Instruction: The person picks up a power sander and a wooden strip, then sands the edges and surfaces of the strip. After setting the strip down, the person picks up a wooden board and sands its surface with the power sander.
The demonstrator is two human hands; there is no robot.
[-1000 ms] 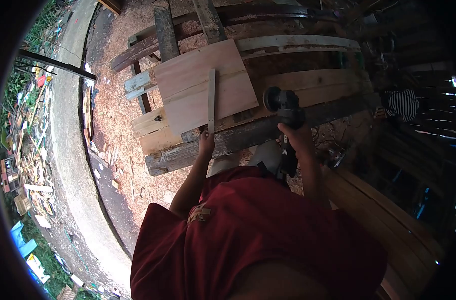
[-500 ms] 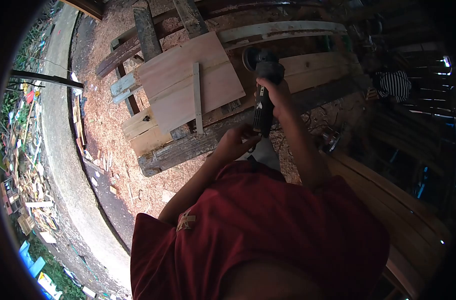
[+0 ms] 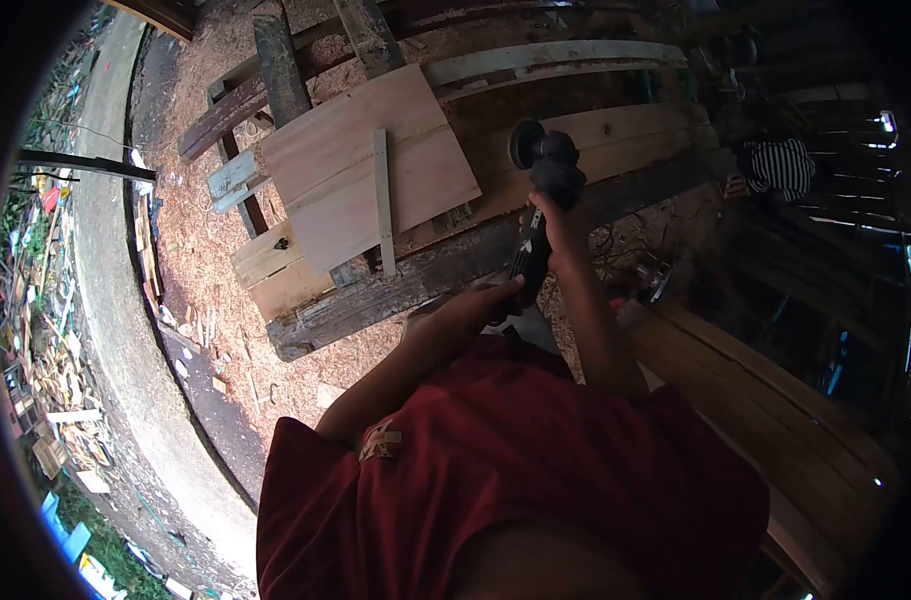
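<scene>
An angle grinder (image 3: 555, 165) with a dark round disc at its upper left is held up in front of my body, its handle pointing down toward me. My right hand (image 3: 552, 225) is closed around the grinder's body just below the head. My left hand (image 3: 487, 303) is closed at the grinder's rear end, its fingers partly hidden. To the left of the grinder lies a flat reddish wood panel (image 3: 335, 185), with a narrow wooden strip (image 3: 382, 205) resting across it.
The panel lies over planks and a thick weathered beam (image 3: 375, 305). A pale board (image 3: 635, 130) extends behind the grinder. Wood shavings (image 3: 210, 240) cover the ground. Wide boards (image 3: 735, 385) stand at my right, and a concrete strip (image 3: 115, 300) runs along the left.
The grinder has tilted and shifted slightly right and down, its disc turning more into view. My left hand has moved down and closed at the grinder's rear end.
</scene>
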